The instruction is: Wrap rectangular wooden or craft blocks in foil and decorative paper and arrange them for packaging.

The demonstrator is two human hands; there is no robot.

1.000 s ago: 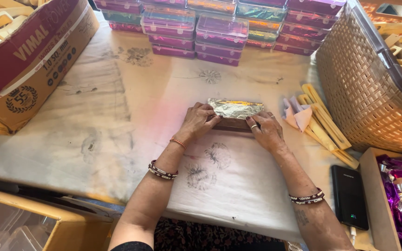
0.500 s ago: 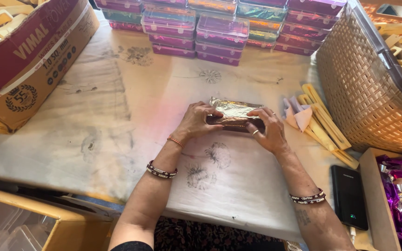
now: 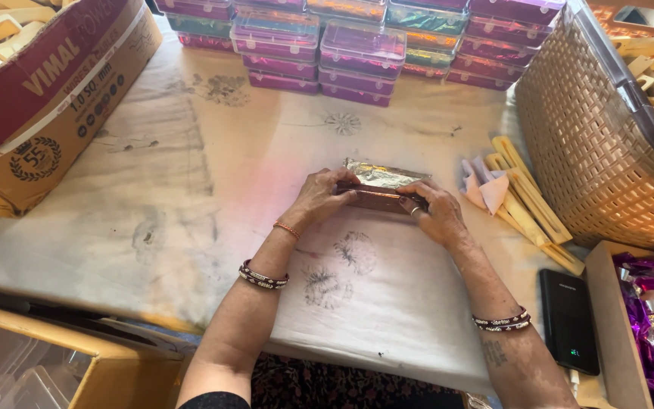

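The left hand (image 3: pixel 319 198) and the right hand (image 3: pixel 431 213) both hold one long foil-wrapped block (image 3: pixel 378 186). Each hand pinches one end of it, fingers on top and thumb on the near side. The left hand has the left end and the right hand has the right end. The block sits between the hands, in the middle of the white cloth (image 3: pixel 213 189) on the table. Its long side runs left to right, a little tilted, with the right end lower in the picture. The shiny silver foil covers the top and back, and a brown side shows in front, facing the person. Both hands are just as near to it.

Just to the right lie some pale pink paper (image 3: pixel 484 186) and flat wooden sticks (image 3: pixel 531 208). Farther right stands a woven basket (image 3: pixel 592 144). A black phone (image 3: pixel 568 322) lies near the right arm. Behind the block are stacks of pink plastic boxes (image 3: pixel 357 45). A cardboard box (image 3: pixel 47 98) sits far left.
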